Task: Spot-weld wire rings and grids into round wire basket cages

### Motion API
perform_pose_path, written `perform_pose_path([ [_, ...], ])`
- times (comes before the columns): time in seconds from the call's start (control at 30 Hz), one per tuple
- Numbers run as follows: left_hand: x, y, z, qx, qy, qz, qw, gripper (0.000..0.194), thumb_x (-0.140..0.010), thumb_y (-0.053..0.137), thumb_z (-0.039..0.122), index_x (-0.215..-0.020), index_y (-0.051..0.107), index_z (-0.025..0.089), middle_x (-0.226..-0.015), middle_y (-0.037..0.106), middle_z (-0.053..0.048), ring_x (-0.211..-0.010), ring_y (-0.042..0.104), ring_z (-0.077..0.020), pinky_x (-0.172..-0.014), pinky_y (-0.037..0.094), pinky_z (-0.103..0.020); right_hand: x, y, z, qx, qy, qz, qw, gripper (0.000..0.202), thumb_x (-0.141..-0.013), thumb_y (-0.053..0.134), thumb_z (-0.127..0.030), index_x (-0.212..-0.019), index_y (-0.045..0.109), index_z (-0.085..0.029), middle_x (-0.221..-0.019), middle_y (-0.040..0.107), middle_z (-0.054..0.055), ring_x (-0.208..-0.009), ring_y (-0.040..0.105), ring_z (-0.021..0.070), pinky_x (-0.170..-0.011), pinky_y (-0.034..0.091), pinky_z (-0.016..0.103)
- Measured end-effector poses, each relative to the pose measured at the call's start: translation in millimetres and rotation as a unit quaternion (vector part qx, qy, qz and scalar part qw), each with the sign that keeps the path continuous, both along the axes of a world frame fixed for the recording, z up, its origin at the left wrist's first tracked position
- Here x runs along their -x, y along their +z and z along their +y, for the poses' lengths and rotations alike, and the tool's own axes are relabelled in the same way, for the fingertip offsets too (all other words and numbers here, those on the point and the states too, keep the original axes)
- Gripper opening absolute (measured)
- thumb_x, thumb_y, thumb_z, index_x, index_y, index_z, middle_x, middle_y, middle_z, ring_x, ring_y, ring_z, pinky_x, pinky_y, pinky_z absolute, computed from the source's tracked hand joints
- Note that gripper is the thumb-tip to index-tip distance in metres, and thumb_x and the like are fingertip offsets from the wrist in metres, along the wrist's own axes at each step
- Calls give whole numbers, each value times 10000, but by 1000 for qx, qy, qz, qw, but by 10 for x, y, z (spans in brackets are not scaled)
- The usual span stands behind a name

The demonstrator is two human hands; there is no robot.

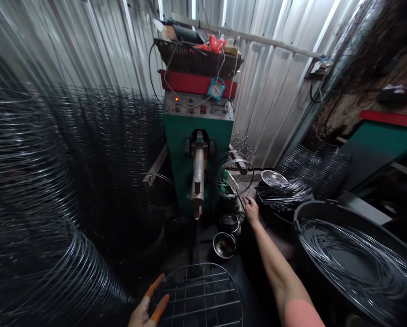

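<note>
My right hand [251, 210] reaches forward, right of the green machine [178, 150], its fingers closed round a thin dark rod [240, 200]. The rod points up and left toward several wire rings [235, 156] beside the machine. At the bottom, my left hand [151, 302] has orange covers on its fingers. Its thumb and finger are apart at the left edge of a round wire grid [206, 290], which lies low in front of the machine. Whether the fingers touch the grid is unclear.
Tall stacks of wire rings [22, 150] fill the left side. A large black tub [300, 211] of wire rings stands at right. Small metal bowls [224, 245] sit below the machine's arm [198, 175]. A basket [196, 56] tops the machine.
</note>
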State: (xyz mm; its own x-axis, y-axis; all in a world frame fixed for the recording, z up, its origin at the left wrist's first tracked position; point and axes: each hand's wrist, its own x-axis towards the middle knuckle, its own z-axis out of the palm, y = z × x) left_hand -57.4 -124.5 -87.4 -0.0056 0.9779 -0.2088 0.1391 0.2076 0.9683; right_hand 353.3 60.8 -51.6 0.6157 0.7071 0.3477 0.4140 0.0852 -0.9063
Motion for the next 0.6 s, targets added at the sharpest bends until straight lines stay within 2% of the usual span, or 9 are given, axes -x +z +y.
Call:
perform_pose_path([
  [0.1, -26, 25, -23, 6, -1, -10, 1000, 641, -687, 635, 579, -1216, 561, 226, -1324, 537, -55, -1292, 405, -280, -1119, 263, -438, -1, 261, -321, -27, -6, -71, 997, 411, -755, 483, -536, -842, 636, -164, -836, 669, 92, -786, 585, 221, -775, 442, 334],
  [0.17, -34, 36, -34, 5, -5, -13, 1000, 664, -668, 639, 594, -1212, 561, 222, -1321, 539, -62, -1288, 412, -277, -1117, 272, -432, -15, 538, -457, -55, -26, -150, 987, 405, -825, 409, -497, -870, 627, -158, -875, 667, 111, -805, 588, 222, -778, 440, 336],
  [0.23, -41, 32, -37, 0, -3, -12, 1000, 692, -645, 644, 610, -1206, 560, 214, -1312, 545, -76, -1280, 421, -284, -1114, 276, -442, -44, 885, -498, -79, -48, -226, 970, 411, -866, 348, -452, -879, 622, -146, -885, 666, 130, -810, 592, 228, -768, 441, 339],
  [0.33, -49, 22, -36, -18, -3, -15, 1000, 690, -640, 644, 612, -1191, 566, 204, -1299, 554, -88, -1274, 427, -295, -1110, 277, -459, -88, 1480, -427, -74, -57, -302, 949, 417, -882, 326, -427, -854, 630, -144, -824, 672, 128, -759, 600, 228, -734, 442, 330],
  [0.47, -63, 78, -45, -33, 3, -27, 999, 648, -649, 662, 586, -1159, 582, 194, -1275, 571, -92, -1263, 441, -289, -1116, 269, -458, -23, 2251, -381, -46, -1, -407, 912, 362, -875, 412, -414, -892, 658, -149, -791, 683, 97, -725, 614, 208, -701, 442, 295],
  [0.53, -72, 128, -59, -30, 14, -45, 998, 638, -638, 684, 571, -1141, 588, 191, -1250, 587, -95, -1242, 465, -288, -1109, 287, -449, 78, 2554, -512, -46, -4, -456, 889, 351, -880, 431, -389, -964, 659, -137, -832, 691, 101, -756, 622, 217, -716, 444, 307],
  [0.6, -75, 171, -81, -18, 37, -75, 996, 617, -642, 697, 552, -1130, 587, 192, -1232, 597, -97, -1214, 496, -281, -1078, 342, -422, 194, 2764, -769, -51, -21, -483, 874, 354, -895, 418, -347, -1047, 646, -122, -917, 691, 123, -816, 626, 234, -752, 444, 334],
])
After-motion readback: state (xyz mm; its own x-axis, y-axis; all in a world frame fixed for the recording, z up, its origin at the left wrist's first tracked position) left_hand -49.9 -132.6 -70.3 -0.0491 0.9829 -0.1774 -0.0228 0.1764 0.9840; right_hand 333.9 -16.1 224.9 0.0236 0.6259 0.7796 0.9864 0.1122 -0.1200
